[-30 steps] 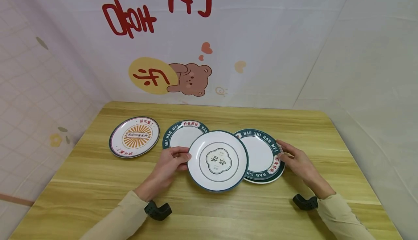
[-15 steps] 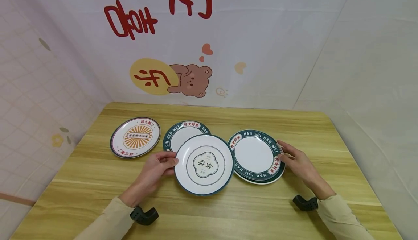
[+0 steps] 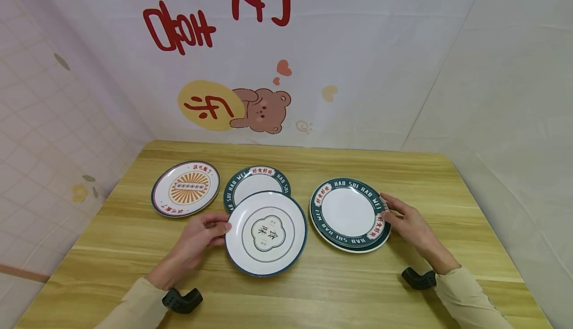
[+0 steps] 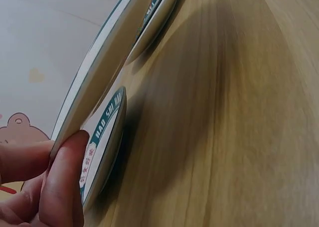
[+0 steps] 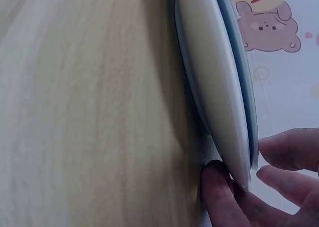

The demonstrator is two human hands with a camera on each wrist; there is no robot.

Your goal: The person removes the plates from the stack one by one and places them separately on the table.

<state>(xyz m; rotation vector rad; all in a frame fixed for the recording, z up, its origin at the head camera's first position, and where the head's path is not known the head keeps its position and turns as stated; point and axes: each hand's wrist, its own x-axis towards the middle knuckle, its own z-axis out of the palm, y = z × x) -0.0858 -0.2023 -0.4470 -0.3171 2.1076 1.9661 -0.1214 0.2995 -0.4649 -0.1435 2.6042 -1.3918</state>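
Observation:
My left hand [image 3: 197, 239] pinches the left edge of a white plate [image 3: 266, 232] with a blue rim and a flower-shaped emblem. In the left wrist view that plate [image 4: 99, 62] is raised above the table, thumb and fingers on either side of its rim. Behind and partly under it in the head view lies a green-rimmed plate [image 3: 257, 175]. My right hand [image 3: 409, 224] holds the right edge of a stack of green-rimmed plates [image 3: 346, 212]. In the right wrist view, fingers [image 5: 222, 192] reach beneath the stack's edge, with another digit against the upper rim.
A white plate with an orange sunburst [image 3: 190, 188] lies at the table's back left. The wooden table [image 3: 340, 294] meets a printed cloth backdrop [image 3: 358, 70] behind, with pale walls on both sides. A dark wrist device [image 3: 418, 278] sits at each sleeve.
My left hand has carried the blue-rimmed plate left and slightly nearer, away from over the right stack, whose left side now shows. My right hand has stayed at the stack's edge.

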